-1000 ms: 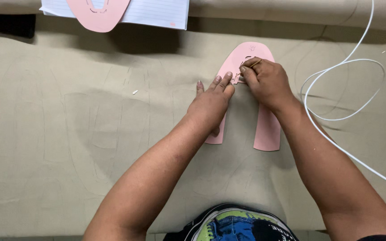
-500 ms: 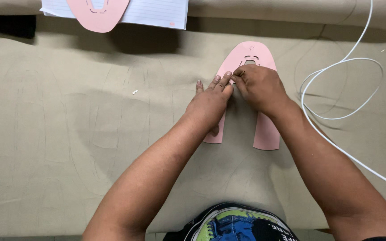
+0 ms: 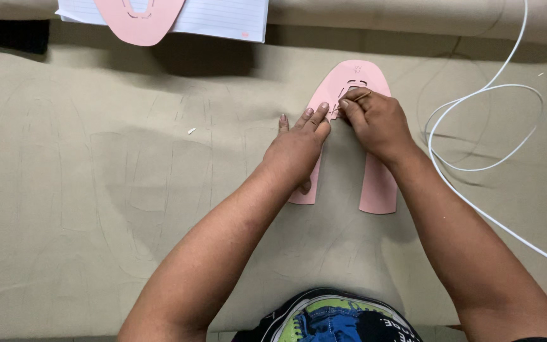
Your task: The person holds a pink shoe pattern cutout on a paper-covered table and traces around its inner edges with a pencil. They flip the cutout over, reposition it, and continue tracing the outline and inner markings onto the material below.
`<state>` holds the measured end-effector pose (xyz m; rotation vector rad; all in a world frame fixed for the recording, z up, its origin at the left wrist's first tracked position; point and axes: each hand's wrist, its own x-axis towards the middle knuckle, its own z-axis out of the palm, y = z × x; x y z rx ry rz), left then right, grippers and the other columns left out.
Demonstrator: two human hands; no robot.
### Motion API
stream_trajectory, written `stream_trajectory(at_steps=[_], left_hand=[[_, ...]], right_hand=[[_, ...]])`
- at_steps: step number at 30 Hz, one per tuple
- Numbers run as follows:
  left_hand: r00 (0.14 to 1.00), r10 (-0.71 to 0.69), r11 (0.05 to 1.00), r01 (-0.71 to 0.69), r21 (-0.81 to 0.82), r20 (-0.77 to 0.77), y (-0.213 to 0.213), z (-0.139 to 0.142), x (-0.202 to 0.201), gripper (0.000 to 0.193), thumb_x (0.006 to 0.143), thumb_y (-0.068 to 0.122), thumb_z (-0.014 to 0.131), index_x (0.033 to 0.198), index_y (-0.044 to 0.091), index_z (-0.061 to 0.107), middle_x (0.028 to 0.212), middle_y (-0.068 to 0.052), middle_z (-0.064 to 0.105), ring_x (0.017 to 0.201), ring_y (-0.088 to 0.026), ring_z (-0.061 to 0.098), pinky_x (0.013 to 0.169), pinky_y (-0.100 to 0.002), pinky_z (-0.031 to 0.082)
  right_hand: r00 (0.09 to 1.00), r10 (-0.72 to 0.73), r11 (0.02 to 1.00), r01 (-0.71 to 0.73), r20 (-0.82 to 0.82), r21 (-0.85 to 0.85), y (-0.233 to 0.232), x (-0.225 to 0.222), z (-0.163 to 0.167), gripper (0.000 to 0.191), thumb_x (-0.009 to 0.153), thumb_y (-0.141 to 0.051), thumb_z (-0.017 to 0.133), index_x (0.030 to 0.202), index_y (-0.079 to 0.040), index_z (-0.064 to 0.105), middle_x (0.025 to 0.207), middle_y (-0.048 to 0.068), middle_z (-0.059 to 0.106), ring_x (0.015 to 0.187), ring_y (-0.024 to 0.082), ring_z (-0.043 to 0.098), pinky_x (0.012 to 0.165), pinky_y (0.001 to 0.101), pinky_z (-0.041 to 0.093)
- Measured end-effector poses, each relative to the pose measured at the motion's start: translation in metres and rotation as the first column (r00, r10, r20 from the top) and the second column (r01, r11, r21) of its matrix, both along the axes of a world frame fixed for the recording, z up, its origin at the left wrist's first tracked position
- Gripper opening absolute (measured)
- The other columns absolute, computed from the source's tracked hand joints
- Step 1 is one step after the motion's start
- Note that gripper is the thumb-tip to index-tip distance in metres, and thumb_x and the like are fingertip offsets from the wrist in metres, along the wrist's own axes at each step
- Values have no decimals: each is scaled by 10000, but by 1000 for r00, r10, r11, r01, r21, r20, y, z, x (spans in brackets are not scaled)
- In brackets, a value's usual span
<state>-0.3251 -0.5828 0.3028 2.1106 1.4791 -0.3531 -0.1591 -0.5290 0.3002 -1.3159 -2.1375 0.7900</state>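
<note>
A pink U-shaped pattern template (image 3: 378, 187) lies flat on beige fabric (image 3: 128, 209). My left hand (image 3: 299, 149) rests flat on the template's left leg, fingers spread and pressing it down. My right hand (image 3: 375, 123) is closed around a thin pen-like marker (image 3: 357, 97), its tip at the cut-out slots near the template's rounded top. The marker is mostly hidden by my fingers.
A second pink template (image 3: 139, 19) lies on a sheet of lined paper (image 3: 223, 18) at the top edge. A white cable (image 3: 476, 126) loops across the fabric on the right. Faint traced outlines mark the fabric on the left. A small white scrap (image 3: 191, 131) lies left of my hands.
My right hand has shifted slightly down and left along the cut-outs near the template's top. The left hand and the template have stayed in place.
</note>
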Motion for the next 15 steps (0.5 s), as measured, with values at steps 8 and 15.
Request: stream_trajectory(at_steps=[8,15], left_hand=[[1000,4,1000,-4,-2,-2,6,-3,4,1096,512,143,1010,1394,124,359,1703,-65,43,1554,-265,163,1209,-599,243],[1000,0,1000,1,30,-3,-9,-15,40,1140,502,150,1014,1426,117,346,1705,-71,50,1558,-273,162,1202,-610,252]], right_hand=[[998,-20,992,12,64,124,-5,-3,-8,152,1024,-146,666,1040,-15,742,975,124,755,854,280,739,788,369,574],[998,-50,978,40,47,204,-28,19,-10,122,1011,-125,676,1031,-20,735,964,123,747,833,292,733,770,381,576]])
